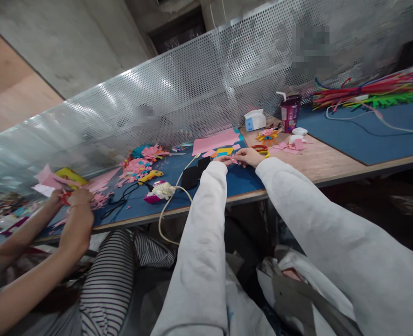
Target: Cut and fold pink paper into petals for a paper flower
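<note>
Both my arms, in white sleeves, reach to the blue work surface (241,179). My left hand (223,160) and my right hand (247,157) meet over it, fingers closed on a small piece of pink paper (233,159) between them. Just beyond my hands lie sheets of pink paper (215,142) and a yellow-orange piece (224,151). Scissors with red and yellow handles (260,148) rest right behind my right hand. A black phone (189,178) lies left of my left hand. The fingertips are small in view, so the paper's exact shape is unclear.
At left, a co-worker's hands (75,197) hold red-handled scissors and pink paper. A power strip (160,191) with a cord, a yellow glue gun (150,176) and pink paper flowers (138,168) lie between us. A drink cup (290,113) and tissue pack (255,120) stand right, before a perforated metal screen (192,84).
</note>
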Motion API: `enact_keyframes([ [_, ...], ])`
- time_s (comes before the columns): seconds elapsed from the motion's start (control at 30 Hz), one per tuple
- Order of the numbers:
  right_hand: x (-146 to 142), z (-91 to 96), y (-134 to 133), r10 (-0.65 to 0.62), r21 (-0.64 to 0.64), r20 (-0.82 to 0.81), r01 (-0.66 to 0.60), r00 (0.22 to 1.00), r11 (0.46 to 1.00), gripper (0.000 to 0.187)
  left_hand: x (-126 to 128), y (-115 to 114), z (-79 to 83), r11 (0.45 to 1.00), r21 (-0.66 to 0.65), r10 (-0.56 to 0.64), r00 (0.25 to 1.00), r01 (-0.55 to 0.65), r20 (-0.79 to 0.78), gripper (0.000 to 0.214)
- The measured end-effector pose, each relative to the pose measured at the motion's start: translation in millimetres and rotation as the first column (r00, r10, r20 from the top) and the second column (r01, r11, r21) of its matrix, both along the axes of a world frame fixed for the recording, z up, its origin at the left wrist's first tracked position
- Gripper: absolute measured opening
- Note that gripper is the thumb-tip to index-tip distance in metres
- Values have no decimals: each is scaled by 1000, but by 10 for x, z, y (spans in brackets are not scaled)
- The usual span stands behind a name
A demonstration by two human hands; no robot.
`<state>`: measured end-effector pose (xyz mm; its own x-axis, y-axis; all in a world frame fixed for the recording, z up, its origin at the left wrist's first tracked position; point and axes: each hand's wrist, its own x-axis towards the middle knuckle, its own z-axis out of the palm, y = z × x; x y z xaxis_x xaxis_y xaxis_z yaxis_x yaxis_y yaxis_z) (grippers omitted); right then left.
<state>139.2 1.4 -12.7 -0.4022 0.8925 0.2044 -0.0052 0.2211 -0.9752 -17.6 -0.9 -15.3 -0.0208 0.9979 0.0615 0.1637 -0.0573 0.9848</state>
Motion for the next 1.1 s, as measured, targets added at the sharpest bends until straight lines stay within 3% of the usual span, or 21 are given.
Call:
enact_keyframes([
  [0.17, -2, -3, 0, -7, 40, 31, 6, 999, 999, 10, 12, 0, 8, 999, -11, 49, 999, -49, 0, 14],
  [0.37, -10, 6, -9, -14, 36, 12, 14, 1000, 999, 10, -26, 20, 36, 1000, -20, 8, 998, -9, -65, 10],
  [0.7, -14, 2, 3, 8, 9, 8, -8, 1000, 1000, 8, -19, 54, 11, 999, -26, 20, 1000, -20, -2, 25],
  [1.1, -30, 47, -52, -8, 19, 90, 6, 996, 1000, 15, 37, 9, 17, 999, -8, 46, 996, -45, 74, 24],
])
